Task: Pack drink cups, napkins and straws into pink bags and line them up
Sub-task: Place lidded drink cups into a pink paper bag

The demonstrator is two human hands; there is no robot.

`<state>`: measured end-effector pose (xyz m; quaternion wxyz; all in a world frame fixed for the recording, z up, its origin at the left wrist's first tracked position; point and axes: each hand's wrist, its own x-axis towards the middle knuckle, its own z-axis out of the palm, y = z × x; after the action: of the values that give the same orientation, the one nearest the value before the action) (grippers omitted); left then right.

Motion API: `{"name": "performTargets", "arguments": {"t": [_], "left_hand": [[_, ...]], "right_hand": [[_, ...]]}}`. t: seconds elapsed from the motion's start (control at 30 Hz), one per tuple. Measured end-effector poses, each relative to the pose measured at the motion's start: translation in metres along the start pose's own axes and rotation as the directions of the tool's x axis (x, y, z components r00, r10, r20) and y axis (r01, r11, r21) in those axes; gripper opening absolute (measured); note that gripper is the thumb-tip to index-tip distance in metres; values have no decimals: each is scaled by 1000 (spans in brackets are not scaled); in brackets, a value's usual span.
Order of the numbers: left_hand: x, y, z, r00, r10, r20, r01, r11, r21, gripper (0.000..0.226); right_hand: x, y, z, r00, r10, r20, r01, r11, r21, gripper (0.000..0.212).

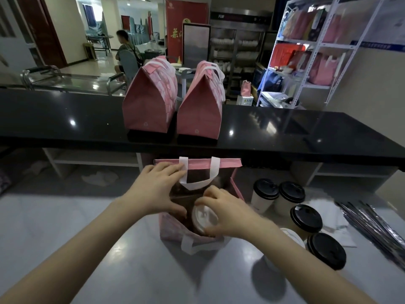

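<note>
- The right hand (pixel 228 213) has its grip curled round the white-lidded cup (pixel 203 218), which sits low inside the mouth of the open pink bag (pixel 171 229) on the grey surface (pixel 87 227).
- The left hand (pixel 157 189) keeps its grip released, with the fingers spread over the bag's far rim to brace it open.
- The cup is probably paper: light if empty, easily crushed, and liable to spill if tilted. It is best held by the wall just under the lid and kept upright.
- The bag looks soft and floppy, so its walls need holding apart. Its white handles suit lifting.
- Two closed pink bags (pixel 149 106) stand side by side on the black surface (pixel 65 119).
- Black-lidded cups (pixel 306 218), napkins (pixel 328 213) and wrapped straws (pixel 372 224) wait on the right.
</note>
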<state>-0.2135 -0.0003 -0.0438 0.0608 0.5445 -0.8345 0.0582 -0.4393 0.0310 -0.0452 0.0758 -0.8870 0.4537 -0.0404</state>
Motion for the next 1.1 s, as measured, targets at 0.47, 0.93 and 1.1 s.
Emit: {"name": "performTargets", "arguments": {"t": [0.47,0.93,1.1], "left_hand": [[-20,-8,-1,985,101,137,-95,994,-49,139],[-20,-10,1,987,93,129,-87,995,-57,135],[-11,-13,0,989,95,113,-90,995,-49,134]], "right_hand": [[59,-9,29,999,-15,-28,18,994,111,75],[79,-9,67,1000,-13,-6,14,998,65,69],[73,-10,62,997,-56,55,56,998,1,65]]}}
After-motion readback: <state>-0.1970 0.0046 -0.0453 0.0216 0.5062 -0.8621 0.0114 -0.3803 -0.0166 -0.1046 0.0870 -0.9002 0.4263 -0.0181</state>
